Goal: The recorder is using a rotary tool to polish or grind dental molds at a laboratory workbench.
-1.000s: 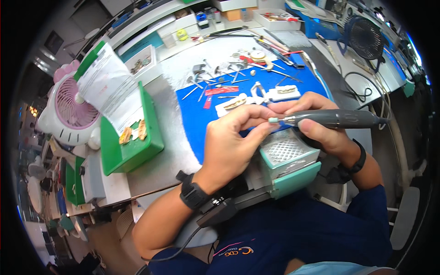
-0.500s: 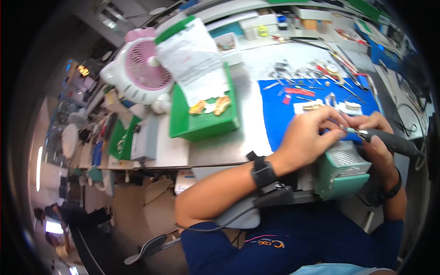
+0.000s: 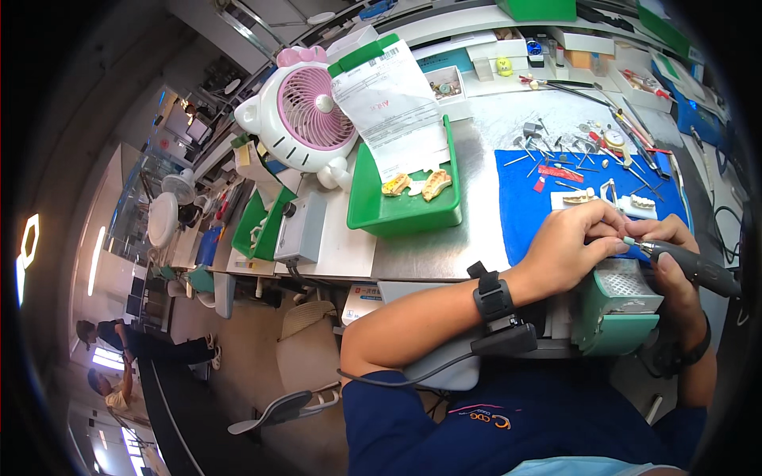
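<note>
Since the earlier frames the view has swung toward the person's left, so both hands now sit at about 3 o'clock instead of near centre, while the grip on the tool looks unchanged. Left hand (image 3: 573, 247) is curled with its fingers (image 3: 605, 236) pinched narrow on something small at the tool tip; the piece itself is hidden by the fingertips and cannot be identified. Right hand (image 3: 675, 262) is wrapped closed around a dark handpiece (image 3: 692, 266), whose tip points toward 9 o'clock and meets the left fingertips. Both hands work just above a teal box with a perforated top (image 3: 623, 305) at the near edge of the tabletop (image 3: 444, 254), over the lower edge of a blue mat (image 3: 540, 214). On the mat, toward 12 o'clock from the hands, lie two small dental models on white blocks (image 3: 611, 198) and a scatter of burs and small metal tools (image 3: 571, 147). Left wrist carries a black band (image 3: 494, 297) with a cable running down. At 10 o'clock from the hands, a green tray (image 3: 405, 210) holds two yellowish dental casts (image 3: 417, 185) and a printed paper sheet (image 3: 393, 111). A pink and white desk fan (image 3: 298, 111) stands just beyond the tray, with a grey box (image 3: 302, 230) below it.
</note>
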A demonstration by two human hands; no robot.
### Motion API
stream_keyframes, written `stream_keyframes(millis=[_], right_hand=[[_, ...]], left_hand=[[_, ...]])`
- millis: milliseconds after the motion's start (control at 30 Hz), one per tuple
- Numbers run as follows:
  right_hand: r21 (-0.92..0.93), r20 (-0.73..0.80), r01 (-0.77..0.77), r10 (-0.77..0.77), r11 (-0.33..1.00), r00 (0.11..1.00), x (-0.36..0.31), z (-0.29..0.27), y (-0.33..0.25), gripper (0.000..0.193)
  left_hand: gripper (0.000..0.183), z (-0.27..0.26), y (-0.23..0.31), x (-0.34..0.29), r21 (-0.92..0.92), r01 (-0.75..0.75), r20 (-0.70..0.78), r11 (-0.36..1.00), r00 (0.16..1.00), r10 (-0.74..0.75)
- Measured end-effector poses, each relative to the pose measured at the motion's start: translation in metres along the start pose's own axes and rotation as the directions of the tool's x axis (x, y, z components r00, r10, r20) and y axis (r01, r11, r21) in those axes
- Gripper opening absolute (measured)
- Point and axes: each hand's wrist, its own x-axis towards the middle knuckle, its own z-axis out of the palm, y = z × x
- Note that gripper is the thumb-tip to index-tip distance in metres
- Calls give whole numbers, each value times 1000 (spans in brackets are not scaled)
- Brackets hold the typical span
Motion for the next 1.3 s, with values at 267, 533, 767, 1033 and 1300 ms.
stream_keyframes(millis=[267,533,767,1033,1300], right_hand=[[-56,41,-10,13,998,999,1,-3,-7,25],[37,31,39,-40,999,999,3,-12,-2,23],[18,45,-20,19,1000,999,3,-9,-6,33],[30,59,-7,5,1000,998,2,-7,-2,21],[43,61,-5,3,999,998,2,-8,-2,21]], left_hand=[[21,2,-5,-1,-39,3,2,999,1000,-3],[17,2,-1,0,-54,52,-26,997,998,-53],[17,4,6,-5,63,4,-53,998,999,-1],[15,3,2,-5,93,-70,-43,993,996,74],[14,1,3,-5,133,-117,-37,984,992,123]])
